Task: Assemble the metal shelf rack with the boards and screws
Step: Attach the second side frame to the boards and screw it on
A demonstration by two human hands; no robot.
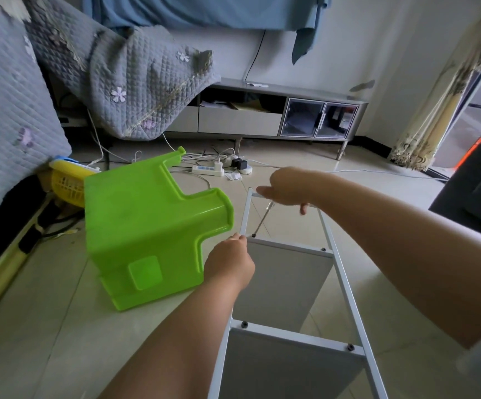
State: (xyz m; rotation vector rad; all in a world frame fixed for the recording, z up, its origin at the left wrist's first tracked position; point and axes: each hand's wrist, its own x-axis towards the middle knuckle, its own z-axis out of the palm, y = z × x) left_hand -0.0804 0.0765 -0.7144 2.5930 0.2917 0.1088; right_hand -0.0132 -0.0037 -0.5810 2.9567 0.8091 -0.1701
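Tiled floor [60, 326], seen from above and forward. A white metal rack [345, 286] lies lengthwise on it, running away from the person, its two long rails joined by crossbars. Two grey boards sit in the frame: the farther board [285, 286] hangs below a crossbar with a dark screw at each end, the nearer board [279, 370] below another crossbar, also with two screws showing.

Right hand [288, 185] reaches to the far end of the rack, fingers closed around the handle of a screwdriver [262, 220]. The thin shaft slants down and toward the person; its tip sits at the left screw [254, 235] of the farther crossbar. The handle itself is hidden in the grip.

Left hand [229, 264] is at the left rail, just beside that same screw, fingertips pinched on the rail where the crossbar meets it. Whether it grips fully round the rail cannot be told from this angle.

A bright green plastic stool [147, 231] lies tipped on its side to the left of the rack, close to the left hand but not touching the frame. Behind it a yellow basket [66, 185] sits against a sofa draped in a grey quilted cover [12, 110]. Farther back, a white power strip [207, 169] with plugs and loose cables lies on the floor before a low grey TV cabinet [265, 116]. A pale patterned curtain [440, 96] hangs at right.
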